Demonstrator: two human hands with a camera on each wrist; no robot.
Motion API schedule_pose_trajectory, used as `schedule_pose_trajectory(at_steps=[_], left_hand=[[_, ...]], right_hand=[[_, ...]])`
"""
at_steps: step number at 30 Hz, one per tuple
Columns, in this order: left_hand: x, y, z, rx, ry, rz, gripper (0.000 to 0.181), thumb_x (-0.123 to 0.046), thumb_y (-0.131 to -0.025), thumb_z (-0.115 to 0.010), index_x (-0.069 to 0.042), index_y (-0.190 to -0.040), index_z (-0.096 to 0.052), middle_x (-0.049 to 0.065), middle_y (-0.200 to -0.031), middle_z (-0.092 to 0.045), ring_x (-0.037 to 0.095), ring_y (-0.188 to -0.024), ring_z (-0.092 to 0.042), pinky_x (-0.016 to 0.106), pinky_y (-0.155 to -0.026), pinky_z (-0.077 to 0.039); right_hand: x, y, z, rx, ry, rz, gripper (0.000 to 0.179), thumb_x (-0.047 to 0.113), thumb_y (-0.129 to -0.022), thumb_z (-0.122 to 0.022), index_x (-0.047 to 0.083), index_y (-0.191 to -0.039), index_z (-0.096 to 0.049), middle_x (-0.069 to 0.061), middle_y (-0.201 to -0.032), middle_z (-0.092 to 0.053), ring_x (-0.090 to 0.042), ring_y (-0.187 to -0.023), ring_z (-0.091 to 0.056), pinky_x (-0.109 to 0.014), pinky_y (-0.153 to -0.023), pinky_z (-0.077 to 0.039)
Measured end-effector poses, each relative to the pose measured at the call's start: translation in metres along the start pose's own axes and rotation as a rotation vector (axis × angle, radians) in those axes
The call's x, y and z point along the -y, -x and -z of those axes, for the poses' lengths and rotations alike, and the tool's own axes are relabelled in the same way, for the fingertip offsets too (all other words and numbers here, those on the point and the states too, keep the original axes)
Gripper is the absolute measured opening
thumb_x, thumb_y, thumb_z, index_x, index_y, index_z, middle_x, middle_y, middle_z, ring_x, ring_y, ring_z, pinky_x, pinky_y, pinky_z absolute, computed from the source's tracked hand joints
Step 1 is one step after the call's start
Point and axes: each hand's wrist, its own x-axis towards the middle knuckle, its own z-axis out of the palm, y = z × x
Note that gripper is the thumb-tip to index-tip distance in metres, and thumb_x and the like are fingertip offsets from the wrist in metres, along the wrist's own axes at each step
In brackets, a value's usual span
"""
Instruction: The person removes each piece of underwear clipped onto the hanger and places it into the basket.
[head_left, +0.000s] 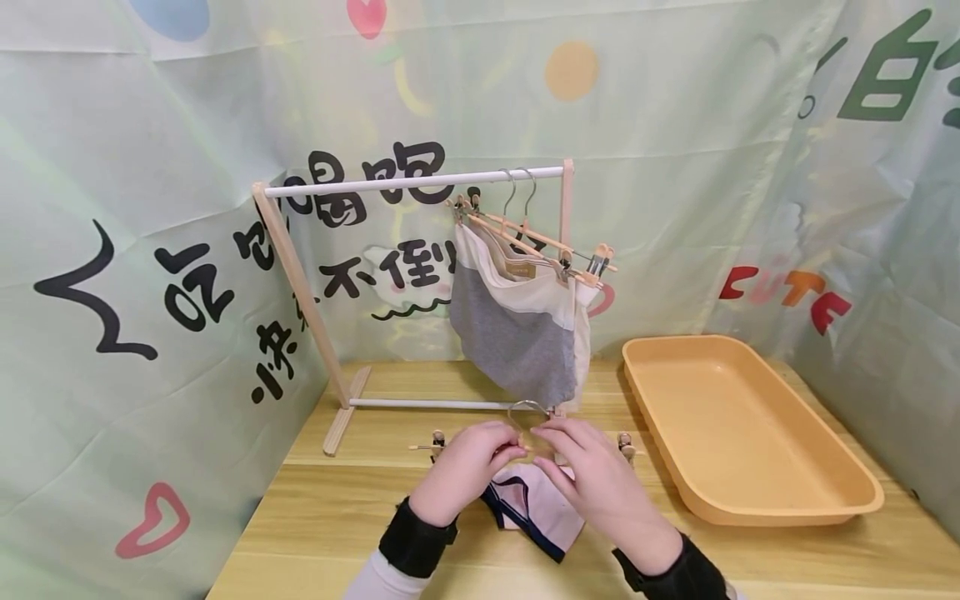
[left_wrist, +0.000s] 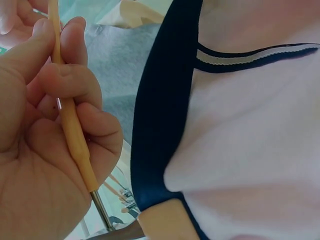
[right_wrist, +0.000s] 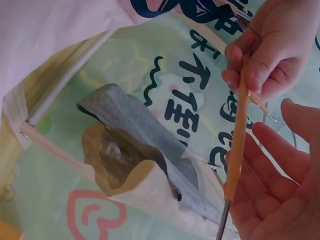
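In the head view my left hand is at the table's middle, its fingers curled round the wooden bar of a clip hanger. My right hand faces it, fingers loosely extended and parted beside the same bar, not wrapped round it. The hanger's metal hook points up between both hands. Below hangs a pale pink garment with navy trim, partly hidden by the hands. A tan clip sits at the garment's edge in the left wrist view.
Behind the hands stands a rack with a white rail and wooden legs. Grey-and-cream garments hang from two clip hangers at its right end. To the right, an orange tray rests on the wooden table. Printed cloth surrounds the table.
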Motion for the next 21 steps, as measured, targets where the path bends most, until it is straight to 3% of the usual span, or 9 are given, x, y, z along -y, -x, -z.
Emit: schedule_pose_trajectory(at_steps=[8,15,21], left_hand=[[-0.002,0.001,-0.001,0.005,0.002,-0.026,0.016,-0.029,-0.091,-0.061,-0.016,-0.083,-0.065,-0.008,-0.076,-0.059,0.002,-0.067,-0.048,0.018,-0.060,-0.044],[-0.002,0.001,-0.003,-0.002,-0.022,-0.057,0.015,-0.029,-0.092,-0.060,-0.018,-0.084,-0.066,-0.009,-0.078,-0.060,0.001,-0.069,-0.049,0.017,-0.063,-0.046],[-0.004,0.001,-0.003,0.012,-0.011,-0.034,0.014,-0.028,-0.091,-0.061,-0.016,-0.084,-0.065,-0.008,-0.078,-0.060,0.002,-0.071,-0.050,0.020,-0.065,-0.048]], right_hand=[[-0.003,0.003,-0.010,0.027,-0.034,0.007,0.032,0.018,-0.079,-0.075,0.009,-0.109,-0.067,-0.002,-0.105,-0.066,-0.017,-0.093,-0.062,-0.038,-0.074,-0.055],[-0.003,0.006,-0.015,0.013,-0.006,-0.025,0.017,0.019,-0.081,-0.073,0.016,-0.097,-0.069,0.008,-0.089,-0.065,-0.006,-0.072,-0.056,-0.030,-0.059,-0.052],[-0.003,0.006,-0.015,-0.008,-0.012,-0.005,0.015,0.016,-0.079,-0.074,0.016,-0.093,-0.069,0.010,-0.086,-0.064,-0.004,-0.070,-0.057,-0.028,-0.058,-0.052]])
